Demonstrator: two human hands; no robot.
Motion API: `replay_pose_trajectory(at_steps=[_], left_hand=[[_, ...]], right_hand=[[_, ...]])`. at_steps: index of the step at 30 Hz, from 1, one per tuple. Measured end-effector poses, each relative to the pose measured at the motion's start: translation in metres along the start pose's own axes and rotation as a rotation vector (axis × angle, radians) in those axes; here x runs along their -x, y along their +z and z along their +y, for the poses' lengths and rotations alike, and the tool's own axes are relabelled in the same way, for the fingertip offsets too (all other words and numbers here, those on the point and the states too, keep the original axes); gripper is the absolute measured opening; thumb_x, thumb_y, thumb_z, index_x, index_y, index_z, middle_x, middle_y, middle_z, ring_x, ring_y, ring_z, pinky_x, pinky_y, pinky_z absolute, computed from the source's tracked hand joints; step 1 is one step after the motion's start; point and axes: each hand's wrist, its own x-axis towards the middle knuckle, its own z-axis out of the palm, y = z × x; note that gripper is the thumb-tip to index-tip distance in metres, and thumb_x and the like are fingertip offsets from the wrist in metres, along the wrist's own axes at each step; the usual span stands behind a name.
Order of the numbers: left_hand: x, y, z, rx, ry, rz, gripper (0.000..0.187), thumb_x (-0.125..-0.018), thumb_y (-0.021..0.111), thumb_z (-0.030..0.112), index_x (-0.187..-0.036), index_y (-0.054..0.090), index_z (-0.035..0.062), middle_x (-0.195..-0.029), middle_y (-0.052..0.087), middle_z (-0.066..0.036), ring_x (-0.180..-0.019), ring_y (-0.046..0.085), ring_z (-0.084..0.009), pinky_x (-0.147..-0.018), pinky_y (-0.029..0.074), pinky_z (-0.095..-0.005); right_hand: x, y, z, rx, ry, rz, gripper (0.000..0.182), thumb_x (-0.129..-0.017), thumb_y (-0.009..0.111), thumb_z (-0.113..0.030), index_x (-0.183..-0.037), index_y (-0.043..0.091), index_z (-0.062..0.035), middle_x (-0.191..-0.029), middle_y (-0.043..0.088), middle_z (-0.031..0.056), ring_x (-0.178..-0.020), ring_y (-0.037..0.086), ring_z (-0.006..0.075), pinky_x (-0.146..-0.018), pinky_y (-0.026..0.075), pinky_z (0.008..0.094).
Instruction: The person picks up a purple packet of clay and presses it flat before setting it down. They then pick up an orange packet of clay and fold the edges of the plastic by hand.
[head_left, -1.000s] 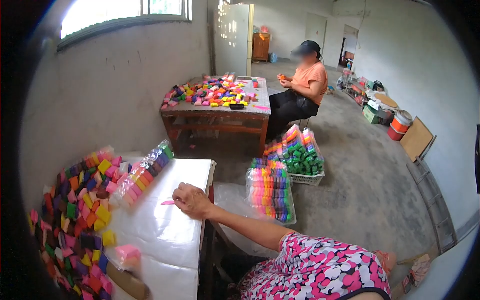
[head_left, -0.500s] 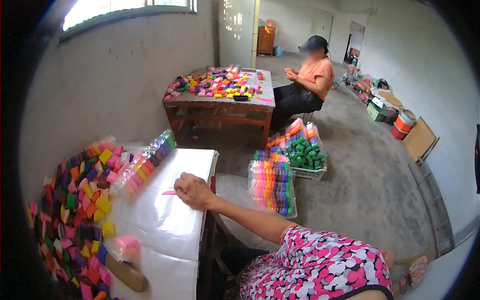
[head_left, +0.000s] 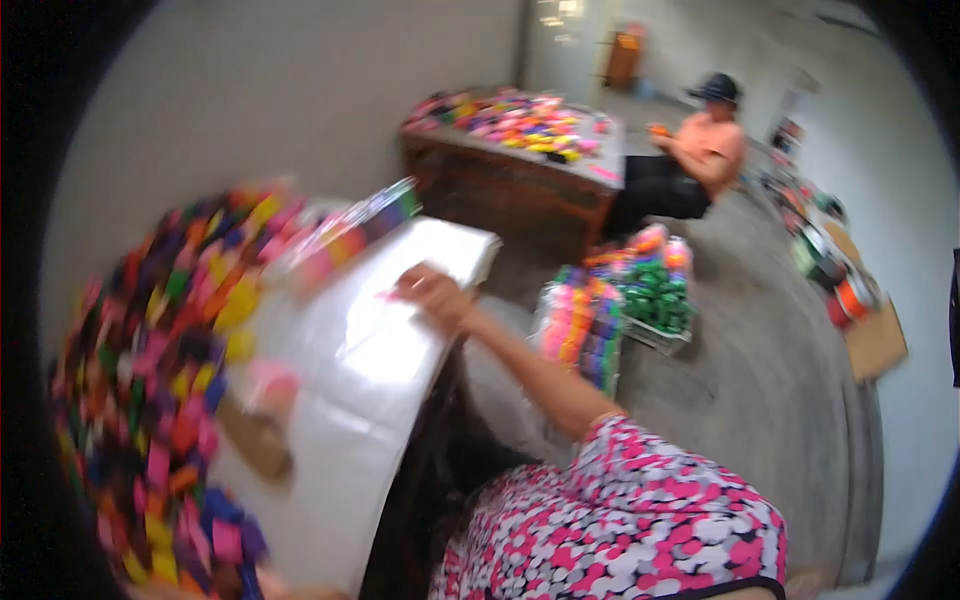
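My right hand (head_left: 436,297) is over the far edge of the white-covered table, fingers curled. A thin pink strip (head_left: 390,295), blurred, sticks out at its fingertips. Only a blurred sliver of my left hand (head_left: 300,592) shows at the bottom edge; its fingers cannot be made out. Small coloured packets (head_left: 180,350) lie heaped along the left of the table. A clear bag with a row of coloured packets (head_left: 345,240) lies beyond them. Nearer to me are a pink packet (head_left: 272,385) and a brown oblong object (head_left: 255,440).
A person (head_left: 705,150) in an orange top sits by another table (head_left: 500,155) heaped with coloured packets. Bagged packets (head_left: 580,325) and a white basket (head_left: 660,335) of more stand on the floor. Containers and a brown board (head_left: 875,340) line the right wall.
The view has swung, so the tables and the seated person sit further right, and the picture is blurred. My right hand remains by the pink strip. A sliver of my left hand has come in.
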Motion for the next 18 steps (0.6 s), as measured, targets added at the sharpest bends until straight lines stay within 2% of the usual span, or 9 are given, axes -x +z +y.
replay_pose_trajectory(at_steps=[1, 3, 5, 7, 10, 11, 13, 16, 18], left_hand=[[0.009, -0.012, 0.009, -0.022, -0.039, 0.049, 0.035, -0.099, 0.041, 0.028, -0.125, 0.048, 0.0056, -0.104, 0.055, -0.025, -0.073, 0.054, -0.0281, -0.054, 0.053, -0.0365], [0.021, -0.024, 0.021, -0.155, -0.141, 0.191, 0.034, -0.099, 0.042, 0.027, -0.123, 0.050, 0.0041, -0.102, 0.056, -0.023, -0.071, 0.054, -0.0258, -0.054, 0.052, -0.0345], [0.031, -0.031, 0.029, -0.298, -0.235, 0.323, 0.034, -0.098, 0.044, 0.026, -0.121, 0.051, 0.0025, -0.100, 0.058, -0.021, -0.070, 0.054, -0.0234, -0.054, 0.051, -0.0324], [0.037, -0.037, 0.034, -0.430, -0.327, 0.450, 0.034, -0.098, 0.045, 0.025, -0.120, 0.053, 0.0010, -0.098, 0.060, -0.020, -0.068, 0.055, -0.0211, -0.055, 0.050, -0.0304], [0.044, -0.049, 0.036, -0.587, -0.450, 0.593, 0.033, -0.097, 0.048, 0.024, -0.117, 0.056, -0.0013, -0.095, 0.062, -0.017, -0.066, 0.055, -0.0176, -0.055, 0.049, -0.0273], [0.047, -0.050, 0.037, -0.624, -0.481, 0.628, 0.033, -0.097, 0.049, 0.024, -0.117, 0.057, -0.0021, -0.094, 0.063, -0.016, -0.065, 0.055, -0.0165, -0.055, 0.048, -0.0263], [0.058, -0.053, 0.038, -0.670, -0.545, 0.695, 0.033, -0.097, 0.050, 0.023, -0.115, 0.059, -0.0036, -0.093, 0.065, -0.014, -0.063, 0.056, -0.0141, -0.056, 0.047, -0.0243], [0.078, -0.042, 0.037, -0.635, -0.636, 0.795, 0.033, -0.096, 0.052, 0.022, -0.113, 0.062, -0.0059, -0.090, 0.067, -0.012, -0.061, 0.056, -0.0106, -0.056, 0.046, -0.0212], [0.100, -0.030, 0.022, -0.480, -0.715, 0.897, 0.023, -0.095, 0.052, 0.010, -0.107, 0.067, -0.0004, -0.084, 0.068, -0.006, -0.063, 0.057, -0.0094, -0.056, 0.043, -0.0211]], right_hand=[[0.001, 0.020, 0.041, -0.549, 0.246, 0.038, 0.035, -0.087, 0.064, -0.020, -0.119, 0.061, -0.0055, -0.112, 0.061, 0.0060, -0.102, 0.057, 0.0193, -0.086, 0.049, 0.0321], [0.004, -0.021, 0.039, -0.843, 0.254, 0.094, 0.033, -0.089, 0.059, -0.020, -0.118, 0.057, -0.0048, -0.112, 0.058, 0.0054, -0.103, 0.054, 0.0191, -0.093, 0.045, 0.0320], [-0.016, -0.116, -0.031, 0.418, 0.338, 0.195, 0.026, -0.092, 0.048, -0.012, -0.114, 0.059, -0.0029, -0.115, 0.061, 0.0134, -0.103, 0.059, 0.0246, -0.089, 0.048, 0.0367], [-0.022, -0.164, -0.083, 0.253, 0.127, 0.795, 0.019, -0.092, 0.044, -0.009, -0.094, 0.060, 0.0003, -0.107, 0.064, 0.0172, -0.097, 0.062, 0.0247, -0.087, 0.050, 0.0374], [-0.022, -0.221, -0.152, -0.106, -0.178, 1.123, 0.025, -0.094, 0.043, -0.013, -0.097, 0.060, 0.0049, -0.093, 0.064, 0.0165, -0.080, 0.061, 0.0204, -0.075, 0.050, 0.0310], [-0.021, -0.210, -0.175, 0.128, -0.329, 1.162, 0.031, -0.096, 0.044, -0.019, -0.106, 0.060, 0.0051, -0.084, 0.063, 0.0129, -0.069, 0.058, 0.0165, -0.068, 0.048, 0.0245], [0.008, -0.168, -0.182, -0.382, -0.447, 0.510, 0.029, -0.094, 0.047, -0.019, -0.100, 0.061, 0.0052, -0.083, 0.063, 0.0099, -0.070, 0.059, 0.0188, -0.071, 0.049, 0.0235], [0.071, -0.085, -0.205, -0.624, 0.261, -0.730, 0.036, -0.081, 0.059, 0.009, -0.116, 0.056, 0.0002, -0.097, 0.057, 0.0052, -0.089, 0.053, 0.0152, -0.083, 0.047, 0.0282], [0.136, -0.043, -0.167, -0.575, 0.302, -1.028, 0.029, -0.084, 0.066, -0.009, -0.112, 0.065, -0.0051, -0.090, 0.060, 0.0035, -0.079, 0.054, 0.0139, -0.068, 0.045, 0.0279]])
